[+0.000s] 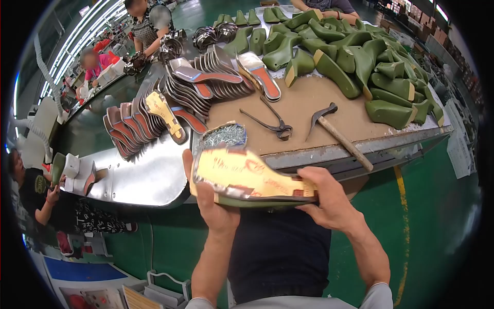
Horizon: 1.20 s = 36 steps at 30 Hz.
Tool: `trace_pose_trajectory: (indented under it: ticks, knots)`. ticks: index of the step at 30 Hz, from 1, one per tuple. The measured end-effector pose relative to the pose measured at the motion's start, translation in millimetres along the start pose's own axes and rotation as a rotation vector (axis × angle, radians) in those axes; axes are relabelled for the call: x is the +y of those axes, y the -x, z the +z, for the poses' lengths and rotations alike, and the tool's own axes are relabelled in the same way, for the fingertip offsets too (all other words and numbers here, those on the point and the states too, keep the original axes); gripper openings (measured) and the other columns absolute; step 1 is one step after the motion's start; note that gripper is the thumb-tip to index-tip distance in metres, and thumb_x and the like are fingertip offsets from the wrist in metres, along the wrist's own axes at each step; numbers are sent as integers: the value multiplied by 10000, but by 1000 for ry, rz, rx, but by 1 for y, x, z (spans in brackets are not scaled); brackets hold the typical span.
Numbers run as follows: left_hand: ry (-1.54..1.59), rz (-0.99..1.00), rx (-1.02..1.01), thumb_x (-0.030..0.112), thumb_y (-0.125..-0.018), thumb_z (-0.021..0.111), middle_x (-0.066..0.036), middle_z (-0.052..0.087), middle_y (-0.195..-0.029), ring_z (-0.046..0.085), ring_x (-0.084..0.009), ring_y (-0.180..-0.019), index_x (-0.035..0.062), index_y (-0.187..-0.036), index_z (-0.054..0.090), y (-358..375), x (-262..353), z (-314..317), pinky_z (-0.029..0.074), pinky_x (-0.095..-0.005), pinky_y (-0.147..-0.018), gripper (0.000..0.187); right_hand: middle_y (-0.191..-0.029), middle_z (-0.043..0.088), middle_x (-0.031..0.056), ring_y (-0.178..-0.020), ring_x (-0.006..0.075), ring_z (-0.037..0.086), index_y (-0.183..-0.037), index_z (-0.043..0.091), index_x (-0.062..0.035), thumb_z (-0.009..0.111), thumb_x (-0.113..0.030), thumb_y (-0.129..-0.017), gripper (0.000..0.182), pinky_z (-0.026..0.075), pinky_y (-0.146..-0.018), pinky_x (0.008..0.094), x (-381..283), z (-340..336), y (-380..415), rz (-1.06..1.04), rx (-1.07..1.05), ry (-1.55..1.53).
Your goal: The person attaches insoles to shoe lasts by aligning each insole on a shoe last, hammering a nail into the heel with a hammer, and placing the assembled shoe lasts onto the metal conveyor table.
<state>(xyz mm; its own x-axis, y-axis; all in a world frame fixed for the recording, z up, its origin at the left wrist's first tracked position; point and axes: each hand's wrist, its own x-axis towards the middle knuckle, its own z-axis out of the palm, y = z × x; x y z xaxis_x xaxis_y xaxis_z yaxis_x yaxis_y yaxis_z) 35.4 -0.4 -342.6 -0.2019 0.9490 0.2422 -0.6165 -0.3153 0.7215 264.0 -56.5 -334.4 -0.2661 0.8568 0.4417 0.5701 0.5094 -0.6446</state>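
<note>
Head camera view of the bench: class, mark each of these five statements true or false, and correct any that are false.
1. The left hand and right hand both hold the yellow-soled last. True.
2. The pincers lie between the container of metal pins and the hammer. True.
3. The hammer's handle lies wholly within the brown surface. False: its end sticks out past the edge.
4. The heaped green lasts are on the picture's left. False: they are at the upper right.
5. The hammer's handle is pale. True.
</note>
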Motion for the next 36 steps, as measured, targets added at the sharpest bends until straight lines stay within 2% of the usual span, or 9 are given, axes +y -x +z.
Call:
trace_pose_trajectory:
  ticks: [3, 5, 11, 13, 15, 16, 22, 25, 36]
  knots:
    - [14, -96, 239, 215, -946, 546, -170, 547, -1299, 568, -323, -1207, 90, -1446, 386, 7, -13, -29, 472, -486, -1044, 539, -1235, 573, 201, -1120, 387, 564, -1361, 450, 24, 803, -95, -757, 710, 483, -952, 435, 7, 16, -5, -14, -85, 76]
    - [112, -106, 274, 133, -882, 544, -208, 517, -1322, 539, -337, -1230, 90, -1479, 317, 23, -5, -40, 454, -492, -1061, 640, -1169, 576, 193, -1018, 374, 572, -1351, 457, 52, 789, -97, -739, 712, 495, -904, 429, 0, 21, -9, -45, -140, 151]
    - [-3, -127, 343, 135, -868, 513, -245, 501, -1357, 547, -361, -1229, 45, -1508, 299, 40, -8, -69, 447, -490, -1065, 681, -1094, 572, 144, -946, 331, 573, -1282, 512, 5, 796, -34, -596, 743, 515, -820, 405, -5, 50, -6, -15, -159, 265]
    - [-360, -229, 226, 81, -846, 581, -192, 558, -1300, 576, -298, -1182, 7, -1353, 546, 18, 9, -92, 460, -417, -1035, 513, -1096, 571, 143, -957, 331, 574, -1252, 523, 4, 797, -29, -592, 715, 514, -825, 404, -13, 51, -6, 12, -152, 265]
    - [-1282, 186, -120, 44, -808, 624, -153, 601, -1260, 607, -274, -1131, 29, -1203, 667, -24, 31, -94, 492, -380, -963, 398, -1080, 575, 149, -950, 344, 571, -1220, 530, -1, 797, -37, -625, 653, 508, -819, 416, -20, 58, -8, 18, -124, 307]
    - [-1295, 416, -236, 34, -787, 677, -142, 666, -1142, 653, -253, -1017, 21, -1079, 723, -56, 32, -86, 515, -358, -878, 296, -1070, 578, 151, -942, 347, 571, -1216, 532, -1, 798, -52, -650, 627, 505, -811, 417, -22, 59, -9, 21, -119, 313]
    - [-1904, -62, -705, 310, -792, 740, -164, 730, -882, 699, -342, -869, 100, -960, 782, -158, -25, -37, 552, -427, -795, 272, -1089, 581, 177, -946, 382, 569, -1205, 529, -12, 833, -71, -618, 663, 500, -793, 451, -20, 62, -5, 24, -124, 314]
    - [-1743, -19, -713, 285, -745, 767, -171, 729, -814, 717, -338, -800, 120, -874, 801, -172, -30, -44, 571, -432, -790, 212, -1071, 606, 185, -948, 388, 582, -1212, 572, -6, 746, -32, -746, 498, 503, -822, 443, -22, 66, -1, 41, -28, 284]
    - [-1435, 209, -624, 197, -864, 692, -181, 724, -877, 700, -358, -825, 68, -979, 764, -168, -30, -61, 551, -422, -754, 187, -1094, 566, 175, -995, 392, 556, -1291, 505, -11, 773, -41, -702, 648, 491, -833, 471, -22, 62, -4, 48, -126, 319]
